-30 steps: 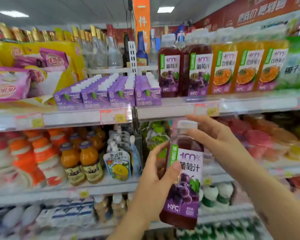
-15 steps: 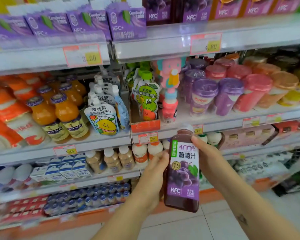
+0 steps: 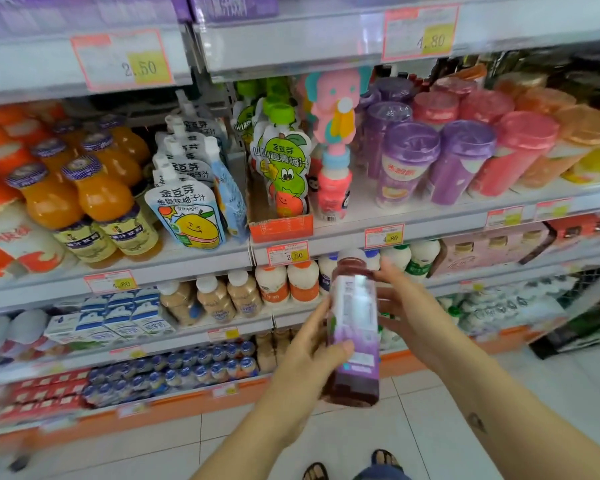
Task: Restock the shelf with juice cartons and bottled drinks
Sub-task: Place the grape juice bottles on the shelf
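Holding the grape juice bottle (image 3: 355, 317) low before the shelf (image 3: 187, 261), long axis near upright with its cap tipped shelfward, I have my left grip (image 3: 312, 355) clasped round its lower body, while my right grip (image 3: 406, 306) flanks its shoulder, closure unclear.

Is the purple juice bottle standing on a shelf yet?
No, the purple juice bottle is in the air in front of the shelves, held between the left hand and the right hand.
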